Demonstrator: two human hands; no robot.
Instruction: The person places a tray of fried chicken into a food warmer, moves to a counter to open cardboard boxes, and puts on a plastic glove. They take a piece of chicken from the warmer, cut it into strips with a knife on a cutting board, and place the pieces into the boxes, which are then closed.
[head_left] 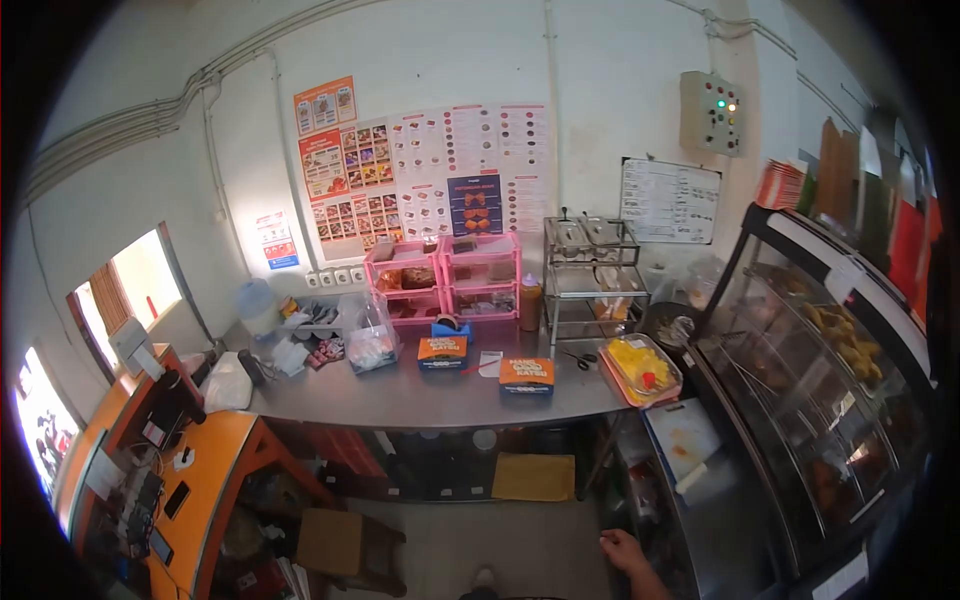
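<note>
One hand in view, lower right: your right hand (622,552), fingers bent, hold unclear; left hand out of frame. Nearest, stained cutting board (698,425) on side counter (725,515), likely for easy reach. Farther, tray of yellow food (640,366) right of center; katsu boxes (527,377) mid-frame, spaced apart, probably for separate access.

Boxes (527,377) on counter (430,400); racks (483,272) behind

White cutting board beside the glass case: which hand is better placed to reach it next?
Likely the right hand: it shows on the same side as the cutting board, while the left hand is out of view.
</note>
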